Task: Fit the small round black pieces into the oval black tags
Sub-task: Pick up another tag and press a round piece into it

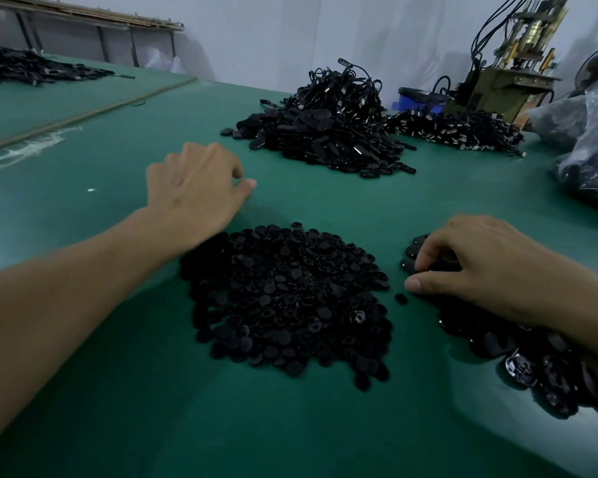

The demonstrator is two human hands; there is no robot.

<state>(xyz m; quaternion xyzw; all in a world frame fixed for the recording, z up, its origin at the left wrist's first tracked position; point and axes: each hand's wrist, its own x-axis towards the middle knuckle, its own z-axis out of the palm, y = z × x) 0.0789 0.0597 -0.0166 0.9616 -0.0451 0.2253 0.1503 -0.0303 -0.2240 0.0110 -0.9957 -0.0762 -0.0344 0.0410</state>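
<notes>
A broad heap of small round black pieces lies on the green table in front of me. To its right, a spread of oval black tags runs under my right forearm. My right hand rests on the far end of that spread, fingers curled down onto a tag. One loose round piece lies just below its thumb. My left hand hovers beyond the round-piece heap, fingers bent loosely with nothing seen in them.
A tall pile of tags with cords stands at the far centre, and a lower pile to its right. Plastic bags of black parts sit at the right edge. A machine stands behind. Another dark pile lies far left.
</notes>
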